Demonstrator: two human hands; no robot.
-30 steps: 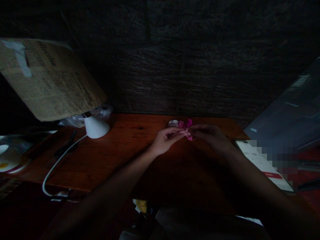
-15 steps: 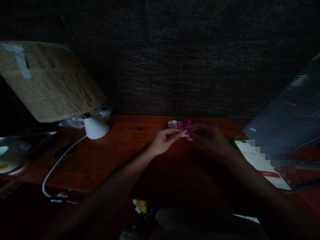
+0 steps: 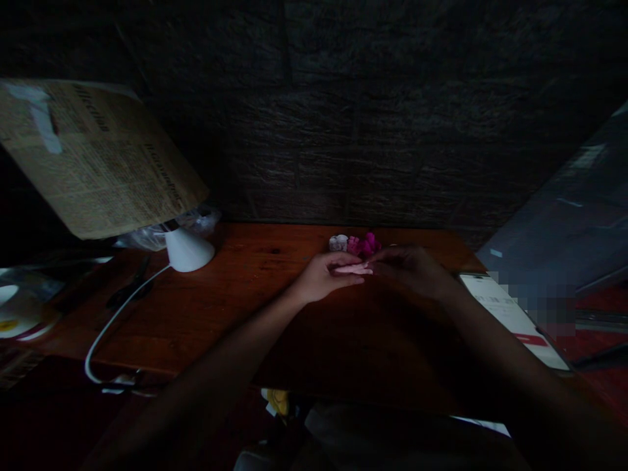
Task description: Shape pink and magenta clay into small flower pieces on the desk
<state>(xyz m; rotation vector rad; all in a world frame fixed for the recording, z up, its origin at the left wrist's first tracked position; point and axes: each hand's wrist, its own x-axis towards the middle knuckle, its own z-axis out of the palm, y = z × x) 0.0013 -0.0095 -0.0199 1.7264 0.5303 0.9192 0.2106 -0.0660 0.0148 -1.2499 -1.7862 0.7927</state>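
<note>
Left hand (image 3: 318, 277) loosely holds pink piece (image 3: 354, 269); can't tell if right hand (image 3: 415, 269) grips. Slack hold could drop it toward back edge of bench (image 3: 250, 281).

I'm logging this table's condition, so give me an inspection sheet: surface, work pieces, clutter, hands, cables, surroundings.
Surface: brown wooden tabletop, dimly lit.
Work pieces: pale pink piece in hand; white petal-like piece and magenta petal-like pieces beyond.
Clutter: table lamp, clear plastic bag and dark scissors-like tool at left; lit phone at right.
Hands: left hand holds the pale pink piece; right hand at its other end, grip unclear.
Cables: white cord from lamp over the front edge.
Surroundings: dark block wall behind.
</note>
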